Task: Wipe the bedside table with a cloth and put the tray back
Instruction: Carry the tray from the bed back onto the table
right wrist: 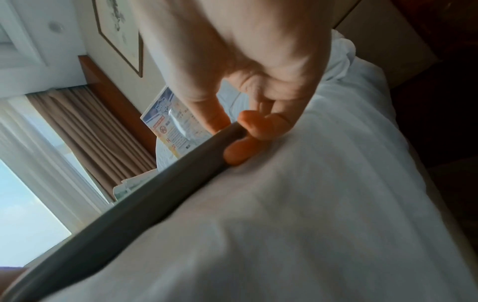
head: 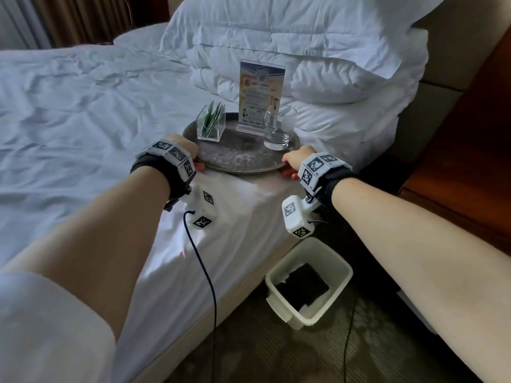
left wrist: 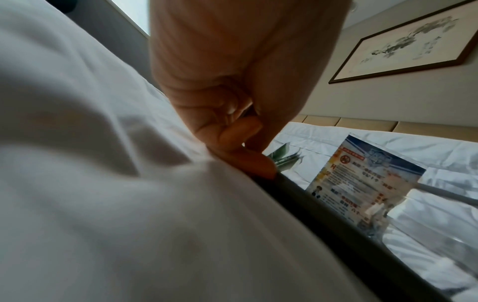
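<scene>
A round grey metal tray [head: 237, 158] lies on the white bed near its corner. On it stand a clear box of green sachets [head: 210, 123], an upright printed card holder [head: 261, 96] and a drinking glass [head: 279, 127]. My left hand [head: 190, 157] grips the tray's left rim, fingers [left wrist: 248, 163] curled under the dark edge [left wrist: 336, 224]. My right hand [head: 293, 164] grips the right rim, thumb on top and fingers [right wrist: 240, 151] underneath the tray edge [right wrist: 155, 188]. No cloth and no bedside table top are in view.
White pillows [head: 318, 59] are piled behind the tray against a padded headboard [head: 442, 64]. A white waste bin [head: 308, 280] with a dark liner stands on the carpet beside the bed. Dark wooden furniture [head: 470, 167] fills the right. Cables hang from both wrists.
</scene>
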`<action>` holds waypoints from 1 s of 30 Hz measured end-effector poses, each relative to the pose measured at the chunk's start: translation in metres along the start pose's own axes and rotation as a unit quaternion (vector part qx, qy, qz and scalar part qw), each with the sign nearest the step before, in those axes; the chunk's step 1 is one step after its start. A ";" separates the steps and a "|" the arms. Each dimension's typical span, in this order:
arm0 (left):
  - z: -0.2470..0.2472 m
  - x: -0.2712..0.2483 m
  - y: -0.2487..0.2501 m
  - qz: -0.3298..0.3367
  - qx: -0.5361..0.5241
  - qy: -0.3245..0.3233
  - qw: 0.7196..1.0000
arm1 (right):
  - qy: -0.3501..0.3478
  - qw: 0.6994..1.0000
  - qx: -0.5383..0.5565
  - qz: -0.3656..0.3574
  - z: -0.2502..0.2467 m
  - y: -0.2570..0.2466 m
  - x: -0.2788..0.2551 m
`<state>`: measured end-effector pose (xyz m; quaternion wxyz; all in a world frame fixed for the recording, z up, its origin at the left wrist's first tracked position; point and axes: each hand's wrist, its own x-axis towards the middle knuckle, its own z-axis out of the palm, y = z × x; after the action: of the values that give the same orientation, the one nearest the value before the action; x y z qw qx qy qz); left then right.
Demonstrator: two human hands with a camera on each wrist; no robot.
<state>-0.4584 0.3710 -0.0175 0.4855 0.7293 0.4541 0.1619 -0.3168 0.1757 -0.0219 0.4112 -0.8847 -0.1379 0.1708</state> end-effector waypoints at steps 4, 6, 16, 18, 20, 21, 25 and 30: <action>-0.004 -0.010 0.005 -0.007 0.014 -0.003 1.000 | -0.018 0.999 0.026 -0.008 -0.010 -0.003 -0.010; -0.005 -0.023 0.008 -0.009 0.008 -0.013 1.000 | -0.041 0.999 0.036 -0.003 -0.015 -0.003 -0.011; 0.000 -0.075 0.022 0.024 -0.029 -0.052 0.998 | 0.031 0.996 0.079 -0.011 -0.050 0.008 -0.061; -0.002 -0.095 0.031 0.035 -0.048 -0.054 0.997 | 0.048 0.996 0.073 -0.024 -0.062 0.010 -0.076; 0.002 -0.111 0.037 0.054 -0.051 -0.068 0.995 | 0.065 0.994 0.079 -0.031 -0.078 0.015 -0.091; 0.003 -0.119 0.040 0.060 -0.053 -0.075 0.994 | 0.070 0.993 0.087 -0.033 -0.087 0.019 -0.099; 0.019 -0.150 0.052 0.081 -0.062 -0.116 0.988 | 0.070 0.992 0.100 -0.034 -0.120 0.040 -0.126; 0.050 -0.179 0.069 0.113 -0.064 -0.173 0.976 | 0.129 0.985 0.109 -0.030 -0.163 0.069 -0.157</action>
<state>-0.4853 0.1879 0.0545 0.5809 0.7604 0.2665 0.1154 -0.3837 -0.0390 0.0529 0.5241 -0.8449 -0.0903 0.0566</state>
